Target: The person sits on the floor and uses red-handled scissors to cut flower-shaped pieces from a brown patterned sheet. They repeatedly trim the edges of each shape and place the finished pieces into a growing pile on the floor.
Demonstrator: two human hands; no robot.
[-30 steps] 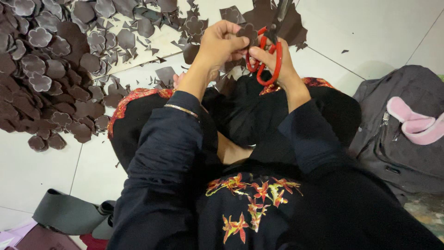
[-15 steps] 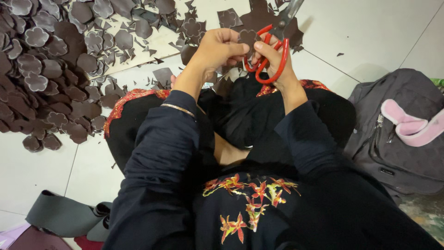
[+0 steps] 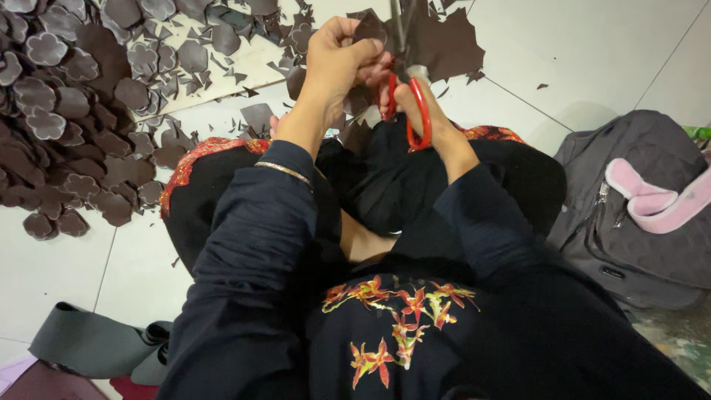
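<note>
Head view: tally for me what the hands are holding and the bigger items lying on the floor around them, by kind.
Red-handled scissors, in the right hand: 1
Brown piece pinched by the left hand: 1
Grey bag: 1
Pink slipper on the bag: 1
Grey rolled sheet: 1
Heap of brown flower cutouts, too many to count: 1
Total: 6
</note>
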